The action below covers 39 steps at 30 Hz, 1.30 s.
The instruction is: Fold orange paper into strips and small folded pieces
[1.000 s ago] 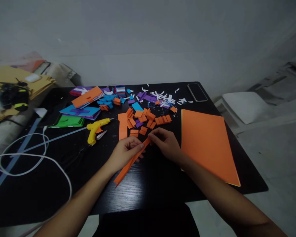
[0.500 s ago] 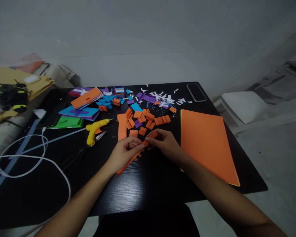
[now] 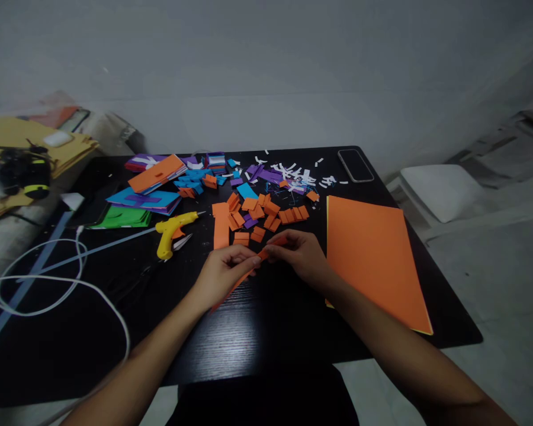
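Note:
Between my two hands, near the middle of the black table, is a narrow orange paper strip (image 3: 263, 255). My left hand (image 3: 226, 269) pinches it, and its lower part slants down to the left beneath that hand. At the strip's upper right part, my right hand (image 3: 299, 253) has its thumb and fingers closed on it. Just beyond my hands lie several small folded orange pieces (image 3: 257, 235). A wider orange strip (image 3: 221, 228) lies flat behind my left hand.
A yellow glue gun (image 3: 171, 231) and dark scissors (image 3: 182, 241) lie left, near a white cable (image 3: 115, 310). Folded colored papers (image 3: 144, 200) are behind them. Orange sheets (image 3: 373, 254) lie right, a phone (image 3: 355, 165) at the back right, and white scraps (image 3: 302, 176) at the back.
My right hand has shifted slightly, and less of the strip's upper end shows past its fingers. Both hands still hold the strip. The whole view has shifted a little.

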Each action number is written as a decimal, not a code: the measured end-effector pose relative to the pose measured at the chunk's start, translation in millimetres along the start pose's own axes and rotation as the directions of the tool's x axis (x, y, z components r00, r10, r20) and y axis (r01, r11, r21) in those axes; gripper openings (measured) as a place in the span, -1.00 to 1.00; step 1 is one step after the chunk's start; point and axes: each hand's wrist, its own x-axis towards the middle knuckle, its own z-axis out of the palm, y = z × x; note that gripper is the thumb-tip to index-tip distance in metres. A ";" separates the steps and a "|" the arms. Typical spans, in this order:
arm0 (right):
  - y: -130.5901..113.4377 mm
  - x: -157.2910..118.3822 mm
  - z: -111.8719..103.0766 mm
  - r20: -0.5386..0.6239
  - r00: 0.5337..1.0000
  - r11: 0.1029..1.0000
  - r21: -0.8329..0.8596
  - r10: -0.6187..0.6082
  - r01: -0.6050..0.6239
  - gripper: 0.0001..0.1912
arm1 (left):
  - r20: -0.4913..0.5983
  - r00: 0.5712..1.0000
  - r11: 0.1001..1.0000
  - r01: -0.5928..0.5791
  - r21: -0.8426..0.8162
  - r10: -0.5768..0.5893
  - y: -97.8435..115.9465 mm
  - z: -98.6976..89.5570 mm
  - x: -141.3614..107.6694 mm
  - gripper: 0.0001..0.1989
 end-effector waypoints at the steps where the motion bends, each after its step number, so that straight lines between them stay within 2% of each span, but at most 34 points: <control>1: -0.1 0.5 -0.5 -0.007 1.000 1.000 -0.009 -0.006 0.006 -0.65 | 0.004 1.000 1.000 0.011 -0.006 -0.011 -0.3 -0.5 0.2 -0.73; 10: -4.3 8.6 -16.3 -0.153 0.988 0.999 -0.018 -0.035 0.032 -0.60 | 0.059 0.995 0.995 0.079 0.064 -0.083 1.8 -13.8 3.2 -0.68; 13: -6.6 9.3 -19.5 -0.167 0.986 1.000 0.017 -0.011 0.014 -0.59 | 0.032 0.994 0.991 0.101 0.089 -0.104 4.6 -19.3 5.3 -0.67; 18: -5.4 12.2 -24.6 -0.179 0.984 0.999 0.036 -0.009 0.016 -0.64 | -0.051 0.998 0.996 0.033 0.085 -0.029 8.0 -30.9 9.4 -0.66; 21: -6.4 14.4 -32.0 -0.105 0.994 0.998 -0.059 -0.001 -0.005 -0.70 | -0.143 0.990 0.997 0.022 0.079 -0.011 8.6 -36.9 10.8 -0.63; 23: -9.1 14.3 -37.5 0.002 1.000 0.977 -0.213 -0.004 0.004 -0.79 | -0.182 0.983 0.997 0.007 0.083 0.008 8.6 -38.3 11.1 -0.63; 25: -11.3 11.7 -40.7 0.088 0.995 0.909 -0.411 -0.038 0.072 -0.90 | -0.178 0.984 0.996 0.002 0.091 0.014 8.2 -36.6 11.1 -0.65; 27: -10.5 6.8 -39.1 0.127 0.984 0.798 -0.576 -0.127 0.178 -0.89 | -0.143 0.990 0.995 0.013 0.099 0.001 6.7 -31.8 10.8 -0.67; 30: -1.4 -2.4 -27.1 0.187 0.930 0.618 -0.703 -0.316 0.351 -0.84 | -0.116 0.993 0.993 0.048 0.110 -0.035 1.5 -22.0 10.0 -0.67; 33: 9.7 -8.5 -10.7 0.323 0.855 0.527 -0.682 -0.405 0.507 -0.84 | -0.097 0.993 0.988 0.082 0.129 -0.070 -5.4 -13.8 9.0 -0.66; 35: 11.8 -9.1 -2.6 0.335 0.856 0.535 -0.674 -0.394 0.510 -0.84 | -0.082 0.995 0.992 0.057 0.114 -0.048 -8.9 -10.4 8.3 -0.66; 36: 10.4 -8.5 -0.2 0.333 0.871 0.559 -0.670 -0.361 0.488 -0.85 | -0.074 0.997 0.995 0.035 0.097 -0.028 -9.8 -9.3 7.8 -0.66; 39: -0.4 -5.6 1.4 0.315 0.930 0.668 -0.653 -0.190 0.358 -0.86 | -0.054 0.998 0.999 -0.025 0.045 0.027 -8.3 -7.6 5.7 -0.65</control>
